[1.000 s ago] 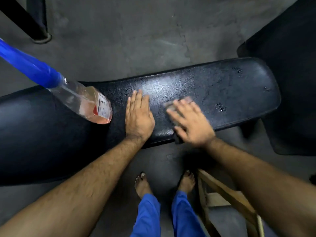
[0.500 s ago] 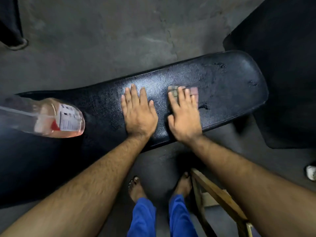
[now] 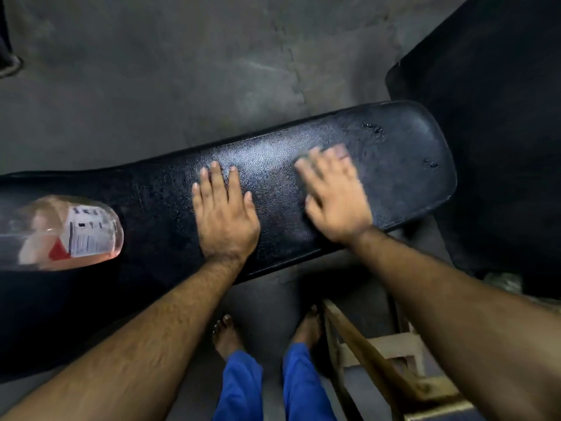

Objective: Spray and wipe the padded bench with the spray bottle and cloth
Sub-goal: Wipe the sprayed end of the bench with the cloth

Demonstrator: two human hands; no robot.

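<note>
A black padded bench (image 3: 403, 165) runs across the view from left to right, its surface wet and shiny with a few droplets near the right end. My left hand (image 3: 224, 214) rests flat on the bench's middle, fingers straight. My right hand (image 3: 334, 196), blurred by motion, presses flat on a small grey cloth (image 3: 299, 158); only the cloth's edge shows past my fingertips. A clear spray bottle (image 3: 69, 232) with pinkish liquid and a white label lies on the bench at the far left, apart from both hands.
Grey concrete floor (image 3: 182, 71) lies beyond the bench. A second black pad (image 3: 491, 117) stands at the right. A wooden frame (image 3: 379, 360) sits by my bare feet (image 3: 227, 335) at the lower right. A dark post base (image 3: 9, 65) shows at the upper left.
My right hand has slid the cloth back and forth, now further right along the bench. My left hand stays flat in place. The view has shifted so the bottle's blue top is out of frame.
</note>
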